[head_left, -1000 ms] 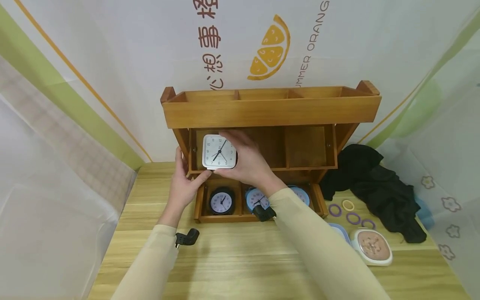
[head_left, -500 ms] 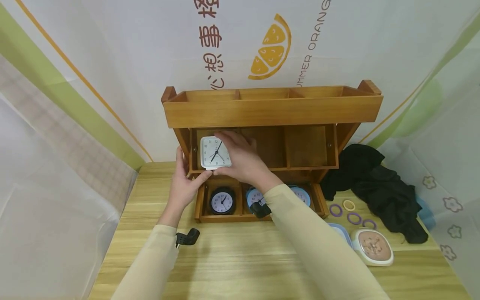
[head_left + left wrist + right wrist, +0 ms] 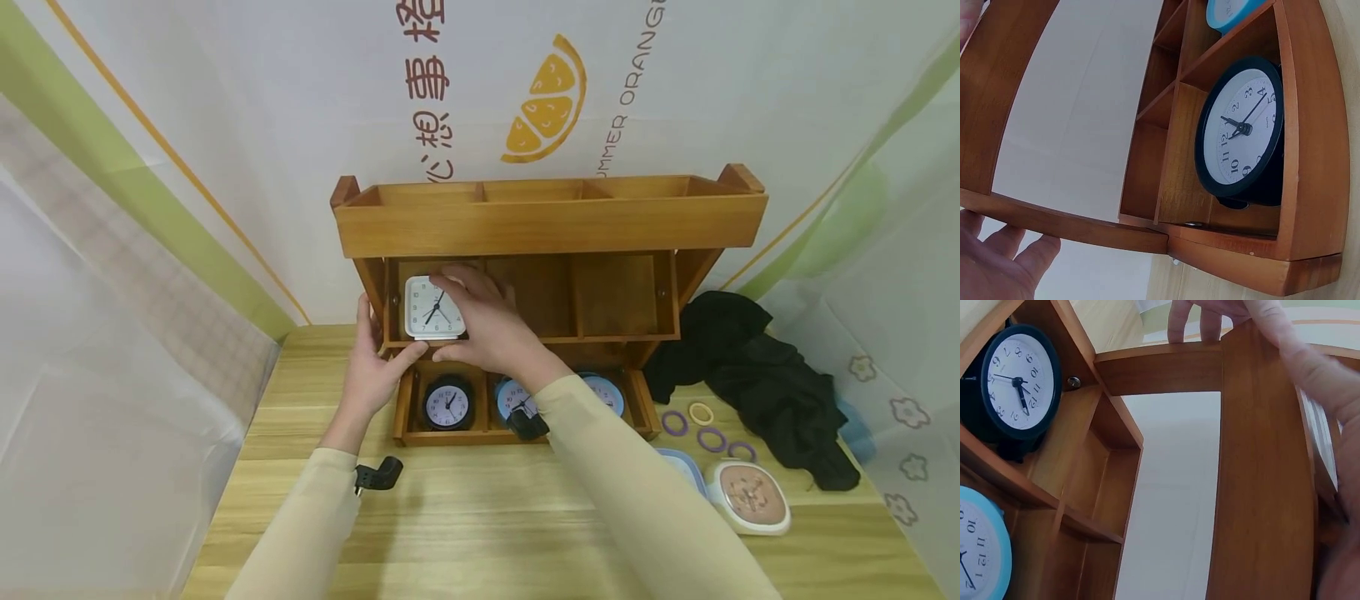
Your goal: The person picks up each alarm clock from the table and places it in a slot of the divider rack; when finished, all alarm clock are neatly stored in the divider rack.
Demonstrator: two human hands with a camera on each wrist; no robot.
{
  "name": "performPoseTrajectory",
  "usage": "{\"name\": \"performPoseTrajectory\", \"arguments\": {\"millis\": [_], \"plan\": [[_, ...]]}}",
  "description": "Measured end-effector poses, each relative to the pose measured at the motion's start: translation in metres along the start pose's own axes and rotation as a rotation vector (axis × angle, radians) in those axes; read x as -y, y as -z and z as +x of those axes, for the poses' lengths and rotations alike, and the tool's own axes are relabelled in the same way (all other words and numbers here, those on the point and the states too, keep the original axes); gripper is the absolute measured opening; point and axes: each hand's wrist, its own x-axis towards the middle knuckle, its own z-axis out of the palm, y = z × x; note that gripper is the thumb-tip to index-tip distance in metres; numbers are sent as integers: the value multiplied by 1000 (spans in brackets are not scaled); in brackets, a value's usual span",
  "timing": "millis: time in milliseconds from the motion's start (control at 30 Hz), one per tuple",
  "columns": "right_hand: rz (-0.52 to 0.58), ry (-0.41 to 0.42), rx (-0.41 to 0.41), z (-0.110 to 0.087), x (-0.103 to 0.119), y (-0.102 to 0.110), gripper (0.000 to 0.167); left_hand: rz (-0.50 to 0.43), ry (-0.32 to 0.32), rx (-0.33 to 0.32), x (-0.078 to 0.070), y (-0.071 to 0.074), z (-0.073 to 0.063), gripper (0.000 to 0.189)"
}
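Note:
A white square alarm clock (image 3: pixel 422 315) stands upright in the left compartment of the wooden shelf's (image 3: pixel 547 231) middle tier. My right hand (image 3: pixel 491 327) holds it from the right, fingers over its upper right part and thumb low by the front rail. The hand covers the clock's right side. My left hand (image 3: pixel 369 372) grips the shelf's left end, thumb on the front rail and fingers along the outer side; its fingers (image 3: pixel 1038 256) show against the side board in the left wrist view. Below, a black round alarm clock (image 3: pixel 1235 134) sits in the bottom left compartment.
Two blue round clocks (image 3: pixel 604 392) share the bottom tier, partly behind my right arm. To the right lie a black cloth (image 3: pixel 780 392), several purple and yellow rings (image 3: pixel 711 439), a white rounded case (image 3: pixel 748 493) and a blue-rimmed object (image 3: pixel 686 467). A curtain hangs behind.
The white clock has gone slightly back and down into its compartment. My right hand has moved with it, its thumb now lower at the rail. The left hand keeps its hold.

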Motion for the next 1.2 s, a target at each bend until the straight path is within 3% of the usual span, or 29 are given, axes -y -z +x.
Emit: {"name": "performPoseTrajectory", "arguments": {"millis": [267, 500, 667, 867, 1200], "plan": [[87, 109, -2, -20, -11, 10, 118, 5, 38, 12, -4, -3, 1, 111], [43, 147, -23, -37, -16, 14, 125, -26, 107, 27, -17, -2, -1, 113], [5, 178, -30, -52, -20, 17, 129, -14, 96, 7, -9, 0, -2, 115], [-40, 191, -50, -85, -29, 15, 126, 6, 71, -2, -1, 0, -2, 116], [-57, 175, -134, -146, -51, 0, 123, 23, 81, -15, -4, -2, -1, 119]]}}
